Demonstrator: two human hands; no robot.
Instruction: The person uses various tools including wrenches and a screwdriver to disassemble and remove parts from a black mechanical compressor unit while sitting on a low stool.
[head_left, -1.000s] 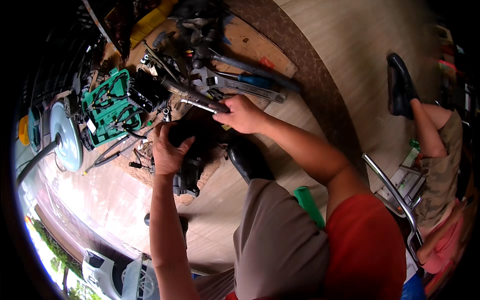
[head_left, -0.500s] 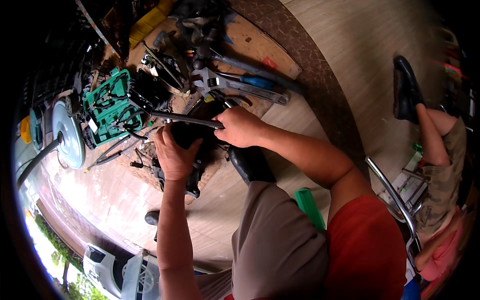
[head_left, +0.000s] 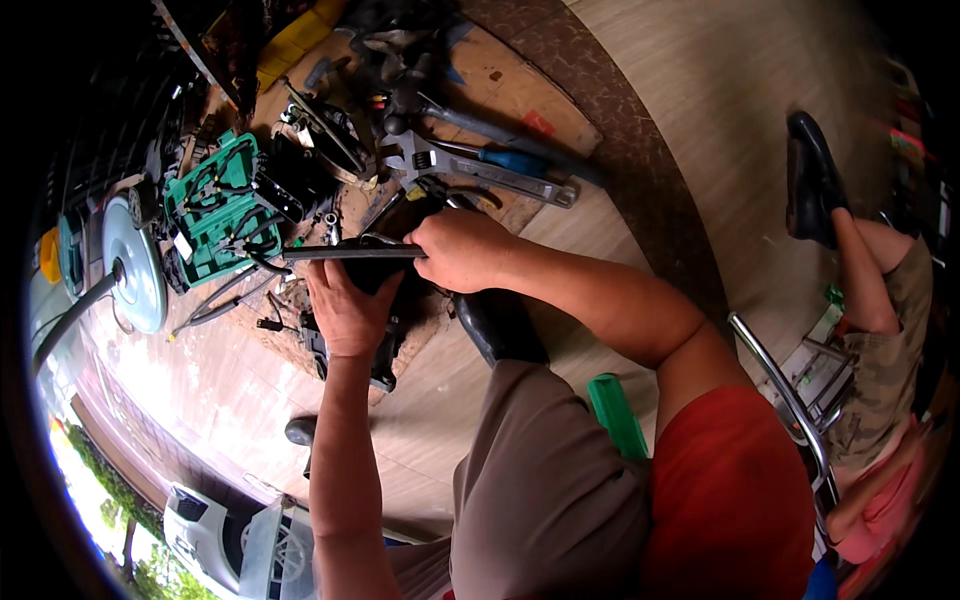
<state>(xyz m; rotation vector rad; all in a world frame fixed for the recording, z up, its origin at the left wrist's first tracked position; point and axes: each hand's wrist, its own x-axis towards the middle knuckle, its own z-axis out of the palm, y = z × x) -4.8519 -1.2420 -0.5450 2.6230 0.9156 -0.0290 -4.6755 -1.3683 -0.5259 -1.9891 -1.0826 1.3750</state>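
My right hand [head_left: 462,250] is closed around the end of a long dark metal bar [head_left: 340,254] that lies level and points left. My left hand [head_left: 345,305] grips a black machine part [head_left: 385,345] resting on a cardboard sheet [head_left: 500,75] on the floor, just under the bar. Most of the black part is hidden by both hands. My shoe [head_left: 498,325] stands right beside the part.
A green tool case [head_left: 215,210] lies open to the left, near a round white disc [head_left: 135,265]. An adjustable wrench [head_left: 480,170], a blue-handled tool [head_left: 510,158] and other tools lie beyond my hands. Another person's leg and black shoe [head_left: 810,180] are at the right, beside a chrome chair frame [head_left: 780,390].
My right hand has swung the bar from a slanted position to level and moved toward my left hand. My left hand stays on the black part.
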